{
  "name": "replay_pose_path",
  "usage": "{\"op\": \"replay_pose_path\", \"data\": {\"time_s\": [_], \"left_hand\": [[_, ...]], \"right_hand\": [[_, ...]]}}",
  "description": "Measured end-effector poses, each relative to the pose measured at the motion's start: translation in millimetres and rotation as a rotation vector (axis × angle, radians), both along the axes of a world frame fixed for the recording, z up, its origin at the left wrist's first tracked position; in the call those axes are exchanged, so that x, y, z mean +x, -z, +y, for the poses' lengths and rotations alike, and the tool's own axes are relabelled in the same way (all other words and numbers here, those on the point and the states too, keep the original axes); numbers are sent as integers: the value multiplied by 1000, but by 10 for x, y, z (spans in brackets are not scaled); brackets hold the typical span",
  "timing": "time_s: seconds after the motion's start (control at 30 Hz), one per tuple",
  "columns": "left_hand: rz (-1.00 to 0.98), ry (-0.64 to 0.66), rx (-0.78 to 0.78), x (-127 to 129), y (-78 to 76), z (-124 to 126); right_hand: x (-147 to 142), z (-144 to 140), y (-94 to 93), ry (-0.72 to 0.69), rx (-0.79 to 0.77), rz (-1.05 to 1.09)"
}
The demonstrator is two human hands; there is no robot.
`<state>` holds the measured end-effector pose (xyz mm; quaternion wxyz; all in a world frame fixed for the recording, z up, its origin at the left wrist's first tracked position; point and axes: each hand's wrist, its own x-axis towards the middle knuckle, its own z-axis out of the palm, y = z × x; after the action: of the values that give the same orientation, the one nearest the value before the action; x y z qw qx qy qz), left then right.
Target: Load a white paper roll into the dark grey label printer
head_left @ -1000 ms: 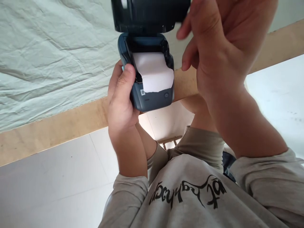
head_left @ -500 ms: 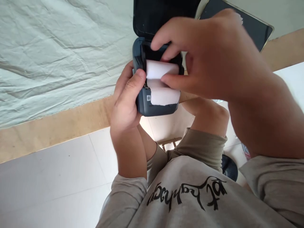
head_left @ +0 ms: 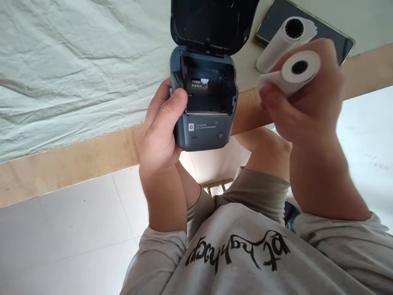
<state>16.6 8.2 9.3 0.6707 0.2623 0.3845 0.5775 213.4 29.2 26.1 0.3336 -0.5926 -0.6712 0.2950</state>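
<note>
My left hand [head_left: 166, 121] grips a small dark blue label printer [head_left: 204, 137] by its left side, thumb on the rim. The printer's black lid [head_left: 211, 24] is swung up, and the paper bay [head_left: 211, 96] inside holds no roll; a small white sticker shows at its back. To the right of the printer, my right hand [head_left: 310, 102] is closed around a white paper roll [head_left: 290, 82], its dark core hole facing up. Just beyond that hand a second paper roll [head_left: 276, 47] lies against a dark phone [head_left: 334, 41].
A pale, wrinkled cloth [head_left: 76, 73] covers the table, with a bare wooden edge [head_left: 76, 157] along the near side. My knees are below that edge, over a white tiled floor [head_left: 70, 229]. Part of a wooden stool [head_left: 217, 186] shows between my legs.
My right hand has lifted the paper roll out of the printer and moved right with it. The second roll, hidden before behind that hand, is now visible. My left hand keeps its hold.
</note>
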Motion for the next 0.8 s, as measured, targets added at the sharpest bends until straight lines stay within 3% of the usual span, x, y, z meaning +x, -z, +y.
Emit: {"op": "replay_pose_path", "data": {"time_s": [0.1, 0.2, 0.27, 0.4, 0.47, 0.63, 0.8], "left_hand": [[4, 17, 0, -11, 5, -2], [-35, 20, -15, -20, -7, -1], [-36, 19, -12, -18, -15, 1], [-26, 13, 0, -5, -19, 3], [-27, 12, -2, -2, -17, 1], [-16, 17, 18, -13, -5, 0], [-21, 33, -31, -19, 9, -1]], "right_hand": [[-4, 0, -5, -68, 97, -328], [-10, -58, 62, -35, 35, -388], [-12, -102, 96, -14, 44, -333], [85, -38, 54, 166, 348, -67], [195, 97, 2, 226, 397, -66], [365, 483, -46, -82, 28, -375], [306, 591, 17, -82, -46, -519]]}}
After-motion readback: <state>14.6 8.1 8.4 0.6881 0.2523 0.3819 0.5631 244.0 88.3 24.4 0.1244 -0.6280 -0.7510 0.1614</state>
